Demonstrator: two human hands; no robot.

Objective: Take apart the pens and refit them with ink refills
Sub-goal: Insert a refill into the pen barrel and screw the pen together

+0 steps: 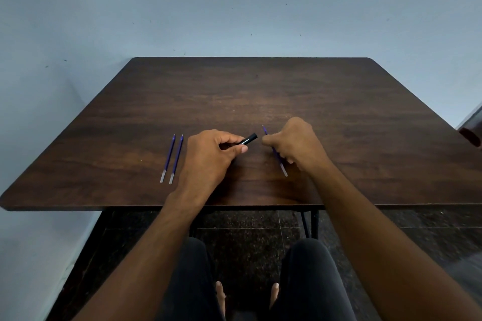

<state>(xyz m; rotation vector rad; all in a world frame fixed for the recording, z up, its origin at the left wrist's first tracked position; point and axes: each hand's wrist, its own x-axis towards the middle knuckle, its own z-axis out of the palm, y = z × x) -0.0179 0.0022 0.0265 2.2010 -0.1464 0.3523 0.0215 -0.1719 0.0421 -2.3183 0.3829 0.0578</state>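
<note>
A black pen barrel point(247, 139) is pinched in the left hand point(208, 154); a purple refill point(276, 155) is gripped in the right hand point(297, 142), above the table point(260, 86). Refitting is likely under way; next, the refill tip needs lining up with the barrel mouth. Two spare refills point(172, 157) lie to the left.

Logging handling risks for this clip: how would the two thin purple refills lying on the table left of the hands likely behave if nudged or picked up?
The two thin purple ink refills look round and slender, so they probably roll on the smooth dark wooden table. They seem very light, and likely flex slightly if pinched at one end.
</note>
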